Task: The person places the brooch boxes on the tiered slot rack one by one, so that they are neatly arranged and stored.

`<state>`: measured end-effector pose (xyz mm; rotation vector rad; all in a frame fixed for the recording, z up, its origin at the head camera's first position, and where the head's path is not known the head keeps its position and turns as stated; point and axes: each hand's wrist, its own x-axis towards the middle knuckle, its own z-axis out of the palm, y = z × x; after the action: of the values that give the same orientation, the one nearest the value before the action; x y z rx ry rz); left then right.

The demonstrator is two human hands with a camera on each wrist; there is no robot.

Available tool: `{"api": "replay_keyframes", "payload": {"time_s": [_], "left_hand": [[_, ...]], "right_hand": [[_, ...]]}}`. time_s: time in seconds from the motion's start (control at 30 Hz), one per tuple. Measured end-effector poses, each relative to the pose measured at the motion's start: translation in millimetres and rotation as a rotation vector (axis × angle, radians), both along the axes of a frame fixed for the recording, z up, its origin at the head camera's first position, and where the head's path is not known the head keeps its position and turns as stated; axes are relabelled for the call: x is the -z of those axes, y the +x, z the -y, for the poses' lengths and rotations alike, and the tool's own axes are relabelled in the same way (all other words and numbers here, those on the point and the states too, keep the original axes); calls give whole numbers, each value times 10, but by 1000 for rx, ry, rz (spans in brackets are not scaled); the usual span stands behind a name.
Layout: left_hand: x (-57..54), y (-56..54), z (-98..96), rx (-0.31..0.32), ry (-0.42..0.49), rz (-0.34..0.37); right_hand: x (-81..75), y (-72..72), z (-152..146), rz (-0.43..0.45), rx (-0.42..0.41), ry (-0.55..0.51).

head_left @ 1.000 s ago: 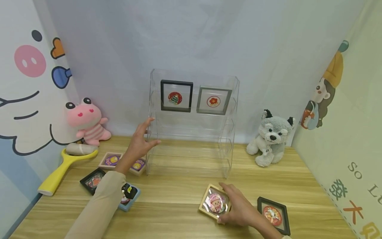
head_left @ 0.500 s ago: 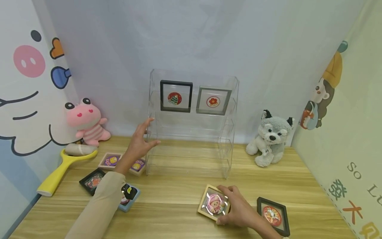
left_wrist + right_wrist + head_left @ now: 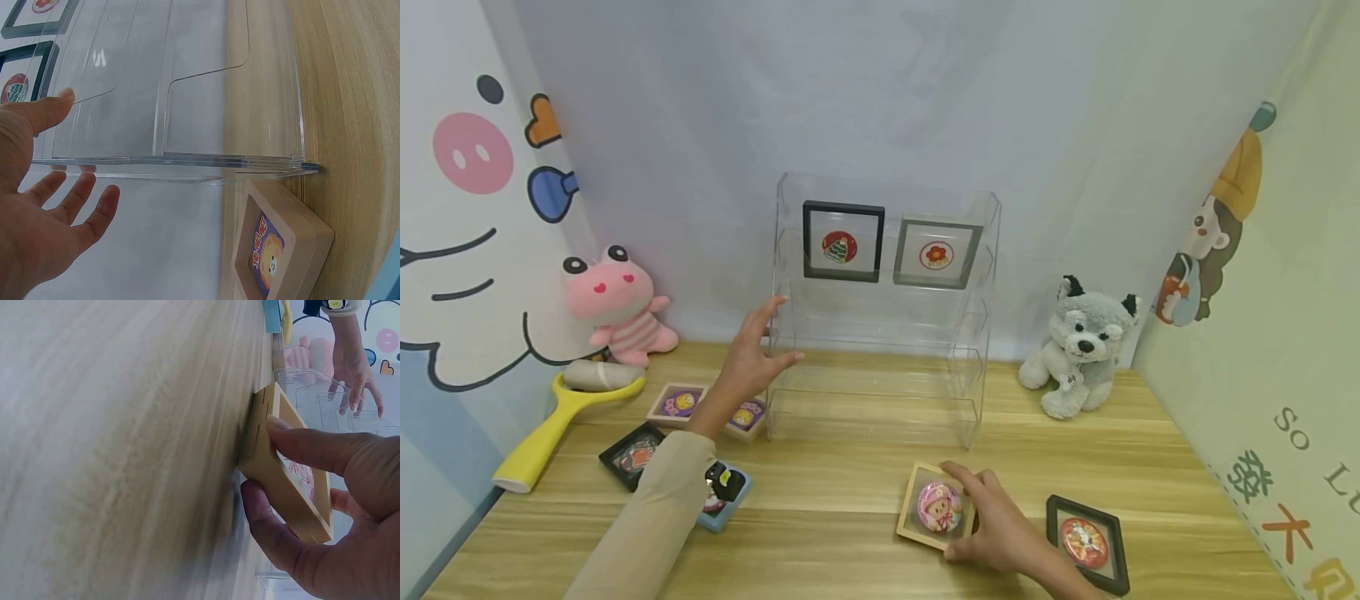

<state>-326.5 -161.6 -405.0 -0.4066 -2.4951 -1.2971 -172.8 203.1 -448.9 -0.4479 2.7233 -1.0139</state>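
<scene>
My right hand (image 3: 996, 527) grips a light wooden square frame (image 3: 938, 508) with a round pink character badge inside. In the right wrist view, thumb and fingers hold the wooden frame (image 3: 278, 465) by its edges, tilted close over the table. At the left side of a clear acrylic tiered rack (image 3: 872, 429), my left hand (image 3: 751, 357) has its fingers spread. The left wrist view shows its thumb and fingers on either side of the rack's side panel (image 3: 187, 160), apart from each other. A black frame (image 3: 844, 242) and a grey-green frame (image 3: 937, 252) stand on the upper tier.
A dark frame (image 3: 1087, 543) lies beside my right hand. Left are two pale wooden frames, one purple-badged frame (image 3: 678, 404) in front, a black frame (image 3: 632, 456), a blue frame (image 3: 727, 498) and a yellow-handled roller (image 3: 553, 429). Pink (image 3: 625, 304) and grey (image 3: 1078, 346) plush toys flank the rack.
The wooden frame in my right hand has turned and tilted slightly, and the glare has left its badge. My left hand stays at the rack's side.
</scene>
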Motion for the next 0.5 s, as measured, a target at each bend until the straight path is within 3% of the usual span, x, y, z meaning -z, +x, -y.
{"api": "replay_keyframes", "payload": {"time_s": [0.5], "left_hand": [[13,-8,10,5,7,1]], "right_hand": [[-3,-3,20,-22,57,-28]]}}
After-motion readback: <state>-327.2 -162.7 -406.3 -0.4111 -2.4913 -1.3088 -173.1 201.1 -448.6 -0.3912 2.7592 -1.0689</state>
